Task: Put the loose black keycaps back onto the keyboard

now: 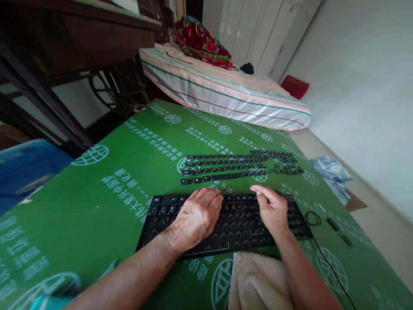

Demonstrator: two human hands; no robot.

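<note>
Cloth: nearer than our curled right hand
Left hand: bent over keyboard; grips unclear
Keycaps: beyond; brushing could scatter

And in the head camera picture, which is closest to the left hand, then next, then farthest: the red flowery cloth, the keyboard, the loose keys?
1. Keyboard: right under the left hand.
2. Loose keys: just beyond the keyboard.
3. Red flowery cloth: far off, on the bed.
</note>
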